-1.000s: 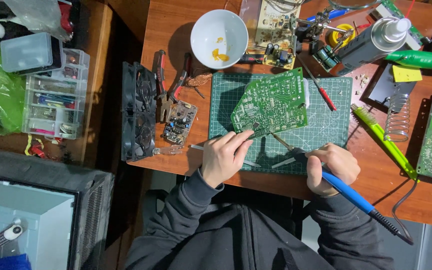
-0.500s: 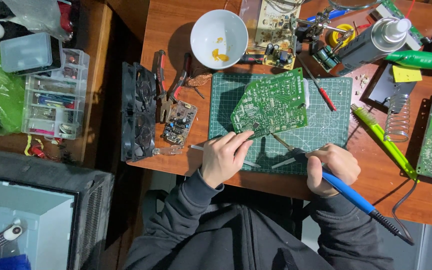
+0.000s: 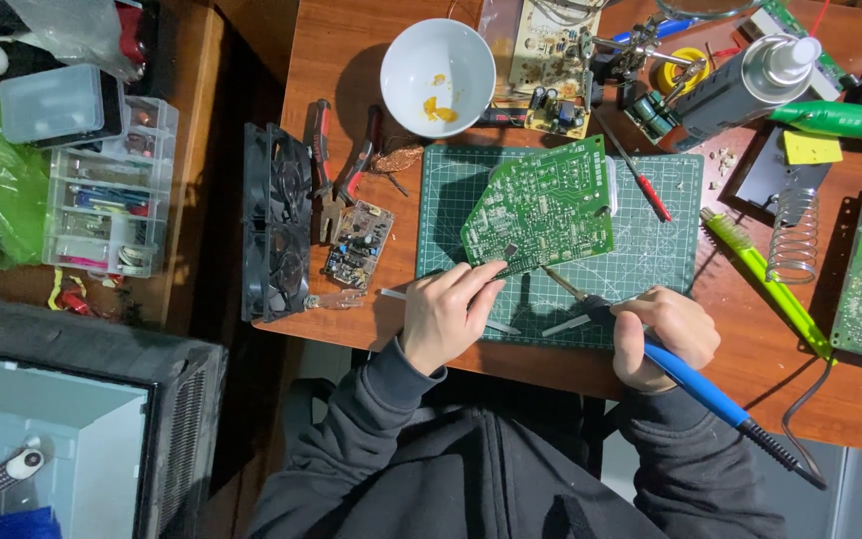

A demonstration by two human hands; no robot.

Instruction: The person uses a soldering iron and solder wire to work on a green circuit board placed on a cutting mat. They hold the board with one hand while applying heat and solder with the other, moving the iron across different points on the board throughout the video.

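A yellow square label (image 3: pixel 812 148) lies on the desk's far right.

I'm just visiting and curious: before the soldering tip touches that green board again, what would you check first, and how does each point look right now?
1. Green circuit board steadied: ok, the left hand pinches its near edge.
2. Board over the cutting mat, not bare wood: ok.
3. Right hand on the blue handle of the soldering iron, away from the metal tip: ok.
4. Tip aimed at the board's near edge: ok, though whether it touches, cannot tell.
5. Left fingers away from the tip: not ok, they sit quite near it.
6. Iron's cord free of snags: cannot tell, it runs off past the table edge.
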